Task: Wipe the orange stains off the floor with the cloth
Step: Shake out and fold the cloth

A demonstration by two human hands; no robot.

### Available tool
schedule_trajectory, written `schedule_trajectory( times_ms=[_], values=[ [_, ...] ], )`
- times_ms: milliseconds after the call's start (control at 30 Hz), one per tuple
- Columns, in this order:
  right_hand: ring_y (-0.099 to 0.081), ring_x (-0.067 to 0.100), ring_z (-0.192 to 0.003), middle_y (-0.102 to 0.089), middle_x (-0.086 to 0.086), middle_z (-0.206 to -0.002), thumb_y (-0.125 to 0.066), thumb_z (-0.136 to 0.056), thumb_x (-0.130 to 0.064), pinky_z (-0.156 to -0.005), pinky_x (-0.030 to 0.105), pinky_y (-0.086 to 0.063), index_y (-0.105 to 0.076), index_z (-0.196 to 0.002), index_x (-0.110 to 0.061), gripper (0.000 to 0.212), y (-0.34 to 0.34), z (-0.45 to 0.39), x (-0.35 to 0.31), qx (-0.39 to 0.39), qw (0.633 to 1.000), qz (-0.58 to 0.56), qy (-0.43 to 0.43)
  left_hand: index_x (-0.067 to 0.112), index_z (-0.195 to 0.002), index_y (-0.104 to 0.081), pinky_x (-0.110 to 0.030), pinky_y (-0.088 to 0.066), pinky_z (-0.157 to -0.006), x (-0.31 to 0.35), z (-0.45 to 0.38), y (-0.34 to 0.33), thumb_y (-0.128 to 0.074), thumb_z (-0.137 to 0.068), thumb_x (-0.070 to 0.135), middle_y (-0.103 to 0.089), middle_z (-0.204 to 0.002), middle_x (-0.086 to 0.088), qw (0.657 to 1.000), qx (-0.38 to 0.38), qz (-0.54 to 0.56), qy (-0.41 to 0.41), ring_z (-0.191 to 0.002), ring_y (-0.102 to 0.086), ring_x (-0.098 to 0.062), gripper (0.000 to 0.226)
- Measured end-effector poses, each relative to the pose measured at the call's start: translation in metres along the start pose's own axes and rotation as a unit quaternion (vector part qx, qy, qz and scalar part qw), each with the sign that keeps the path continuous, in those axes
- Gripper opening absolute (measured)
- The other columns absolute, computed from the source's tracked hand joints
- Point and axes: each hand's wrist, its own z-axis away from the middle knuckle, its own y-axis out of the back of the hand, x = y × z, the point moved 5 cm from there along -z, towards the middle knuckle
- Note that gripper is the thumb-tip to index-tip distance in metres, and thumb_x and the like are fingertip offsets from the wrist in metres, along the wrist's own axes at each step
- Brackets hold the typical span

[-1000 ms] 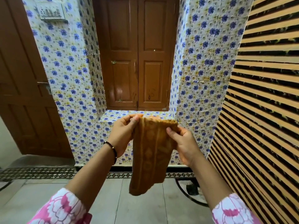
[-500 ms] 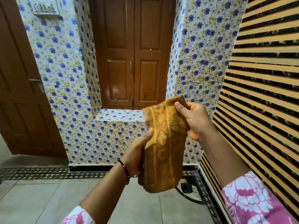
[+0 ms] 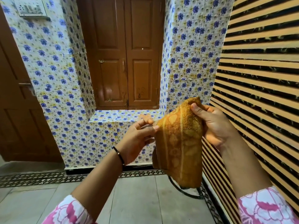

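The cloth (image 3: 179,143) hangs in the air well above the floor (image 3: 137,199), with its long axis near vertical and its free end pointing down at the tiles. The right hand (image 3: 215,125) grips the bunched top, fingers and thumb curled round it. The left hand (image 3: 137,139) pinches the left edge, slightly lower. Judgement: the floor lies straight below both hands, so the coming move is downward; no orange stain shows on the visible tiles.

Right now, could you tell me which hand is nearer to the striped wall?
Right. The right hand grips the cloth just beside the striped wall; the left hand pinches its opposite edge.
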Motion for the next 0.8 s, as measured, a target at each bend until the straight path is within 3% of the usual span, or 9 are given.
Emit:
schedule_trajectory(
  times_ms=[100, 200, 267, 333, 467, 633, 700, 800],
  values=[
    [-0.067, 0.033, -0.096, -0.071, 0.017, -0.099, -0.076, -0.065, -0.026, -0.071, 0.042, -0.059, -0.062, -0.109, 0.001, 0.053, 0.006, 0.004, 0.002, -0.023, 0.999, -0.047, 0.010, 0.018, -0.090, -0.057, -0.031, -0.050, -0.077, 0.012, -0.003, -0.008, -0.080, -0.058, 0.018, -0.066, -0.082, -0.001, 0.999, -0.008, -0.002, -0.042, -0.080, -0.063, -0.014, 0.039],
    [-0.058, 0.037, -0.114, -0.060, 0.020, -0.124, -0.079, -0.062, -0.048, -0.081, 0.045, -0.054, -0.058, -0.125, -0.010, 0.077, 0.006, 0.013, 0.022, -0.141, 0.987, -0.067, 0.025, 0.020, -0.088, -0.056, -0.026, -0.051, -0.065, 0.022, -0.003, -0.020, -0.074, -0.066, 0.014, -0.067, -0.082, -0.001, 0.996, 0.010, 0.002, -0.086, -0.077, -0.064, -0.012, 0.029],
    [-0.054, 0.037, -0.119, -0.055, 0.019, -0.131, -0.074, -0.064, -0.056, -0.087, 0.048, -0.050, -0.052, -0.132, -0.018, 0.082, 0.006, 0.022, 0.053, -0.203, 0.976, -0.081, -0.010, 0.020, -0.087, -0.058, -0.023, -0.050, -0.059, 0.027, -0.004, -0.024, -0.071, -0.067, 0.013, -0.068, -0.082, 0.000, 0.994, 0.029, 0.011, -0.108, -0.074, -0.065, -0.010, 0.025],
    [-0.050, 0.038, -0.121, -0.052, 0.020, -0.134, -0.077, -0.066, -0.052, -0.091, 0.049, -0.047, -0.043, -0.139, -0.017, 0.087, -0.002, 0.033, 0.091, -0.228, 0.964, -0.114, -0.080, 0.018, -0.088, -0.059, -0.021, -0.050, -0.055, 0.029, -0.006, -0.026, -0.070, -0.068, 0.010, -0.068, -0.081, -0.001, 0.991, 0.037, 0.024, -0.125, -0.071, -0.065, -0.010, 0.024],
    [-0.064, 0.034, -0.104, -0.067, 0.017, -0.114, -0.087, -0.061, -0.031, -0.082, 0.043, -0.053, -0.066, -0.112, -0.006, 0.060, -0.021, 0.042, 0.133, -0.193, 0.963, -0.122, -0.143, 0.015, -0.092, -0.059, -0.020, -0.051, -0.058, 0.025, -0.006, -0.018, -0.067, -0.076, 0.002, -0.067, -0.080, -0.001, 0.991, 0.058, 0.006, -0.121, -0.070, -0.065, -0.010, 0.023],
    [-0.063, 0.037, -0.103, -0.066, 0.021, -0.112, -0.069, -0.073, -0.014, -0.088, 0.051, -0.051, -0.063, -0.110, -0.002, 0.039, -0.021, 0.032, 0.116, -0.079, 0.988, -0.055, -0.124, 0.021, -0.088, -0.058, -0.019, -0.046, -0.055, 0.025, 0.003, 0.025, -0.068, -0.081, 0.005, -0.064, -0.082, 0.001, 0.980, 0.155, -0.066, -0.104, -0.069, -0.059, -0.007, 0.020],
    [-0.066, 0.030, -0.093, -0.071, 0.015, -0.098, -0.065, -0.075, -0.015, -0.082, 0.046, -0.053, -0.065, -0.103, -0.006, 0.030, -0.019, 0.025, 0.104, -0.055, 0.993, -0.024, -0.099, 0.021, -0.082, -0.056, -0.021, -0.047, -0.051, 0.024, 0.008, 0.040, -0.068, -0.082, 0.004, -0.063, -0.078, 0.003, 0.978, 0.176, -0.069, -0.084, -0.063, -0.059, -0.006, 0.021],
    [-0.068, 0.024, -0.085, -0.071, 0.011, -0.088, -0.060, -0.084, -0.011, -0.075, 0.037, -0.056, -0.066, -0.097, -0.006, 0.015, -0.024, 0.015, 0.087, -0.059, 0.996, 0.032, -0.063, 0.019, -0.079, -0.052, -0.024, -0.053, -0.057, 0.023, 0.016, 0.052, -0.067, -0.083, 0.003, -0.066, -0.077, 0.003, 0.973, 0.200, -0.071, -0.091, -0.069, -0.064, -0.009, 0.022]
  ],
)
